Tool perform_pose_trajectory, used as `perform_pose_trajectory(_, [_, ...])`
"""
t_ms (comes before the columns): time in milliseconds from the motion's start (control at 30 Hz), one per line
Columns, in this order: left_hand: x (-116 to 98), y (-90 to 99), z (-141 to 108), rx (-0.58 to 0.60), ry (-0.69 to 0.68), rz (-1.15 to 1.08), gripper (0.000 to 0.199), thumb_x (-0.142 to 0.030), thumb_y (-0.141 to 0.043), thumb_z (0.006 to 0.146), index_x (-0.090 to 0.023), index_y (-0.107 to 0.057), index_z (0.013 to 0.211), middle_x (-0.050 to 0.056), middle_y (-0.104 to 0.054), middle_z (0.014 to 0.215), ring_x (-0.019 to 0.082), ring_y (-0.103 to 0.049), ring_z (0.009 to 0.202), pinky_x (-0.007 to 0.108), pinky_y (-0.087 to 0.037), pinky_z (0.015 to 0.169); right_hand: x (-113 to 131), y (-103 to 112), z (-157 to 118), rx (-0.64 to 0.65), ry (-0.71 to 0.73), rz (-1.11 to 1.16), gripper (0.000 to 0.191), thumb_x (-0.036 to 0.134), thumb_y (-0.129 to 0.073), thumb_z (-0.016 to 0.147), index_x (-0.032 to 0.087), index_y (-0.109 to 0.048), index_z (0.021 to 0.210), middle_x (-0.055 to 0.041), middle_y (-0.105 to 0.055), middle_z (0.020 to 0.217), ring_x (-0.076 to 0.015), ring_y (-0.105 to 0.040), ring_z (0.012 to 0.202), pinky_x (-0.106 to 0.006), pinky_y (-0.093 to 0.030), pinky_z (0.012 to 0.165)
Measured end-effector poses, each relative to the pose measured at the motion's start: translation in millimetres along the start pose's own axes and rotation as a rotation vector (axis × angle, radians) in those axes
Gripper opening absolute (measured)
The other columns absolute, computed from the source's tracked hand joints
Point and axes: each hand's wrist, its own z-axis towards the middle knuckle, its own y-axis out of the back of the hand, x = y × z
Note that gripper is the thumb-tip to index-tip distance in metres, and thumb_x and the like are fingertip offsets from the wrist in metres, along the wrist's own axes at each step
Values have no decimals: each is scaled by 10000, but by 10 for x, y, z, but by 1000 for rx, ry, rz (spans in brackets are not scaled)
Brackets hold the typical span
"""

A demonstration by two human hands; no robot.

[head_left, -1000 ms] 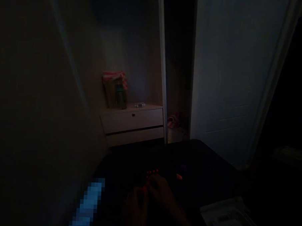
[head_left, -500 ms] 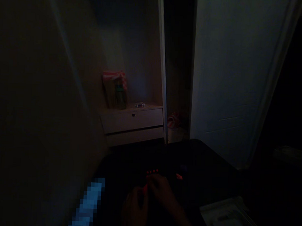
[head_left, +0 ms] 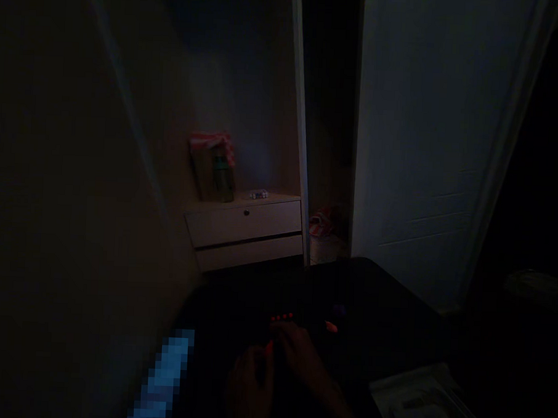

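The picture is very dark. My left hand (head_left: 252, 377) is closed, with a small bright red piece (head_left: 268, 348) between its thumb and fingers. My right hand (head_left: 296, 348) reaches in from the lower right, its fingers bent down over the dark table (head_left: 372, 299), just beyond the red piece; what is under its fingertips is hidden. Beyond the fingertips lies a row of several small red dots (head_left: 284, 316). To the right sit an orange-red lump (head_left: 331, 326) and a dim purple one (head_left: 339, 309).
A clear-looking tray or packet (head_left: 425, 400) lies at the lower right. Behind the table stands a cabinet with drawers (head_left: 250, 226), bearing a green bottle (head_left: 223, 179), a bag with red-and-white cloth (head_left: 210, 141) and a small pack (head_left: 259, 195). A blue pixelated patch is at lower left.
My right hand's fingers have shifted slightly, and a red dot beside its fingertips is now covered. My left hand has barely moved.
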Motion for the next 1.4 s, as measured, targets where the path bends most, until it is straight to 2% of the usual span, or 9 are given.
perform_pose_trajectory(233, [15,-17,-13,-17,2,0,432,-615,-457,903,-263,-709,906,66,-751,885,251,-699,841,371,-527,769,9,2,14,11,7,34,361,168,-440,974,201,-723,1196,-103,-782,1102,-243,-729,1021,-378,-553,939])
perform_pose_trajectory(500, [10,-20,-4,-4,-26,-7,405,-559,-442,924,-255,-706,892,64,-745,853,242,-692,821,360,-520,763,20,6,1,26,-36,-1,355,196,-449,1002,238,-705,1245,-88,-745,1246,-245,-689,1155,-372,-513,1017])
perform_pose_trajectory(700, [43,-45,-19,-21,-31,20,406,-571,-454,933,-255,-706,897,55,-746,862,235,-694,818,353,-519,755,32,8,5,19,-34,-38,284,202,-522,976,226,-745,1151,-86,-766,1185,-256,-693,1123,-378,-505,1012])
perform_pose_trajectory(933, [58,-56,-15,-31,-31,-1,476,-635,-433,924,-250,-713,908,66,-752,890,245,-698,838,378,-528,772,8,3,20,14,-22,25,223,221,-573,960,202,-753,1090,-83,-773,1116,-243,-702,1062,-345,-509,954])
perform_pose_trajectory(1067, [32,-40,-17,-11,-25,-13,462,-628,-437,929,-259,-712,892,56,-748,882,239,-693,830,376,-525,766,17,-4,26,-2,-51,36,156,239,-609,948,203,-753,998,-63,-774,1030,-229,-711,977,-316,-510,880])
perform_pose_trajectory(1167, [36,-46,-19,-40,-35,1,453,-617,-443,931,-257,-717,902,58,-750,889,242,-698,843,380,-528,779,39,3,31,8,-79,19,127,257,-632,940,201,-744,918,-48,-769,970,-223,-705,935,-302,-501,839])
perform_pose_trajectory(1400, [61,-62,-16,-86,-74,25,453,-621,-455,931,-254,-718,890,55,-756,869,237,-705,823,364,-538,767,24,2,33,47,-54,-48,162,261,-602,968,197,-747,930,-57,-765,986,-219,-698,951,-296,-492,843])
